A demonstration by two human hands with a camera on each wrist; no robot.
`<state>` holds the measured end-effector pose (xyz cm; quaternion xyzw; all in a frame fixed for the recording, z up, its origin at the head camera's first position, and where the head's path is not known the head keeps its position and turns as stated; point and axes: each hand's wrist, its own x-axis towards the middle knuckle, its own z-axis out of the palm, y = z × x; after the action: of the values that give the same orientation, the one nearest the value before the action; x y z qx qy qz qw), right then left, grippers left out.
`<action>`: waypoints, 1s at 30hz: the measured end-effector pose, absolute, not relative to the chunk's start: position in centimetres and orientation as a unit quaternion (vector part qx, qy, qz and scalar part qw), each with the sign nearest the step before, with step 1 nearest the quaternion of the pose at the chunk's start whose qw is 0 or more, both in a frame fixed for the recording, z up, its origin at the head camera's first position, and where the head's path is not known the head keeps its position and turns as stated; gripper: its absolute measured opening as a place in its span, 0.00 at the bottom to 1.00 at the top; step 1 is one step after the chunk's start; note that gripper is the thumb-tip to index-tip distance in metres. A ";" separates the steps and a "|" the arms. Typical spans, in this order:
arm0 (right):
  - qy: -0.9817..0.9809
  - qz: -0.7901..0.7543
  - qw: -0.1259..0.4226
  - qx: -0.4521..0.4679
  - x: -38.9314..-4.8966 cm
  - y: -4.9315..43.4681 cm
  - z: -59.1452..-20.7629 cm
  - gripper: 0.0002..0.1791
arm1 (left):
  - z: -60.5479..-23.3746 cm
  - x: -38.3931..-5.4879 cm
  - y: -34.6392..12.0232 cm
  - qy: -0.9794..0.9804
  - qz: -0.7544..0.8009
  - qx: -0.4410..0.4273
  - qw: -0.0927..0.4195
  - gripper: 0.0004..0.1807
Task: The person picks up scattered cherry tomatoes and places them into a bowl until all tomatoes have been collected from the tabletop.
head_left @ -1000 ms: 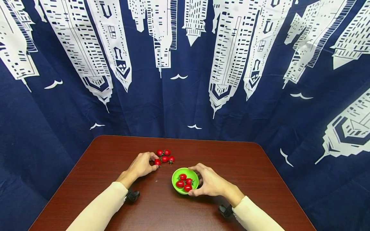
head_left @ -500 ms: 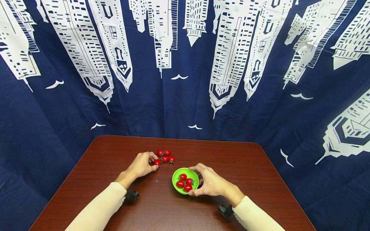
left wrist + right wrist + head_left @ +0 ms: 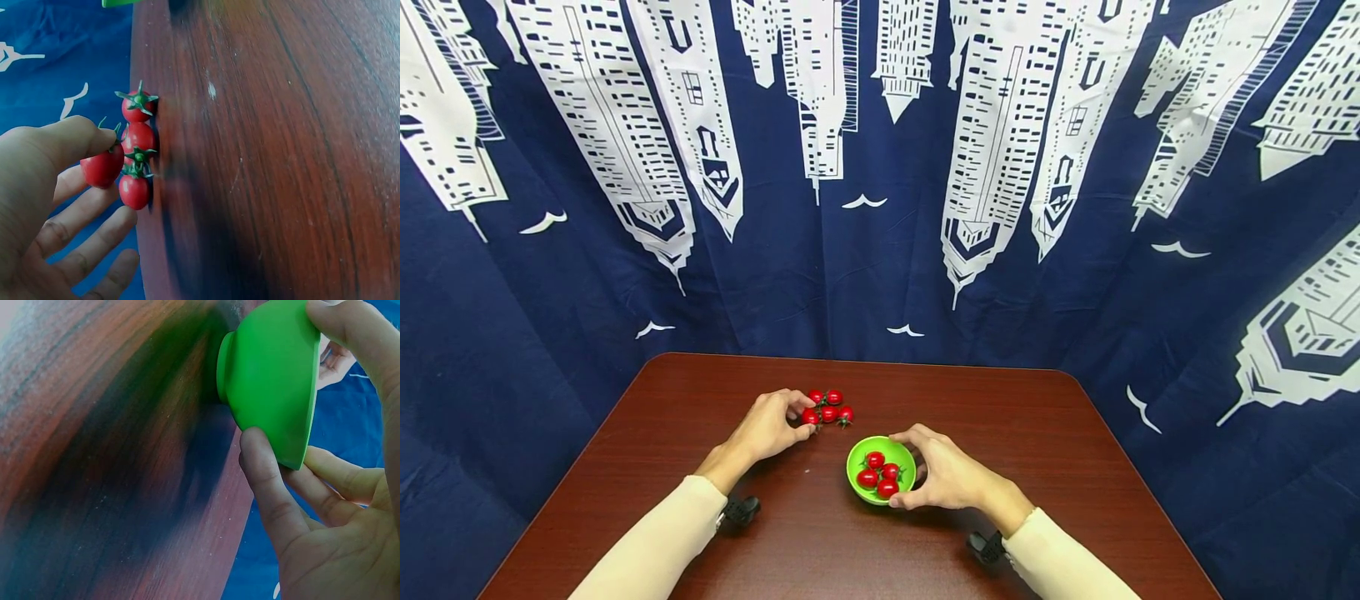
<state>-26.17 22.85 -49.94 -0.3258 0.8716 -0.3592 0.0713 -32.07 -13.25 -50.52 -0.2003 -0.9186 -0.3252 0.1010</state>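
Observation:
My left hand (image 3: 769, 423) pinches a cherry tomato (image 3: 103, 165) between thumb and fingers; in the left wrist view it appears raised a little off the table. Right beside it lie several more red cherry tomatoes (image 3: 828, 413) with green stems. In the middle of the table stands a small green bowl (image 3: 853, 488), with several cherry tomatoes (image 3: 887, 488) inside. Thumb and fingers of my right hand (image 3: 951, 473) grip the bowl's right side, as the right wrist view also shows on the bowl's outer wall (image 3: 272, 381). The tomatoes inside are hidden there.
Both hands work over a dark reddish-brown wooden table (image 3: 1000, 417) with rounded far corners. Behind it hangs a navy cloth (image 3: 865, 275) printed with white buildings and birds. A dark wrist device (image 3: 742, 509) sits at the left cuff, another (image 3: 985, 547) at the right.
My left hand and its tomato have shifted slightly upward in the head view, closer to the other tomatoes. The right hand and the bowl have stayed in place.

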 end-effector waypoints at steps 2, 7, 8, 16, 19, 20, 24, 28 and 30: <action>0.872 -0.359 0.072 -0.325 -26.2 22.9 -50.0 0.52 | -50.4 -31.9 -13.1 -0.917 -0.328 -0.201 0.100 0.18; 0.873 -0.358 0.073 -0.324 -26.1 22.9 -50.0 0.52 | -49.9 -31.4 -12.9 -0.913 -0.341 -0.201 0.098 0.16; 0.873 -0.358 0.073 -0.325 -26.1 22.9 -50.0 0.52 | -49.8 -31.3 -12.9 -0.911 -0.346 -0.202 0.097 0.16; 0.871 -0.361 0.067 -0.327 -26.1 22.9 -50.0 0.52 | -48.9 -30.5 -12.2 -0.896 -0.379 -0.214 0.087 0.15; 0.871 -0.362 0.068 -0.326 -26.1 22.9 -50.0 0.52 | -48.9 -30.3 -12.0 -0.893 -0.380 -0.224 0.090 0.14; 0.871 -0.363 0.069 -0.325 -26.1 22.9 -50.0 0.52 | -48.9 -30.3 -11.9 -0.891 -0.381 -0.228 0.090 0.14; 0.870 -0.364 0.073 -0.324 -26.0 23.0 -50.0 0.52 | -48.9 -30.0 -11.7 -0.883 -0.389 -0.246 0.092 0.14; 0.870 -0.364 0.072 -0.325 -26.1 23.1 -50.1 0.52 | -48.7 -29.5 -11.5 -0.875 -0.393 -0.264 0.100 0.13; 0.869 -0.364 0.070 -0.328 -26.2 23.1 -50.1 0.52 | -48.4 -29.2 -11.3 -0.871 -0.396 -0.272 0.100 0.13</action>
<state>-26.17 23.09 -50.07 -0.3278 0.8690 -0.3642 0.0695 -29.24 -11.29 -48.41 -0.2717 -0.8714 -0.3960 0.1004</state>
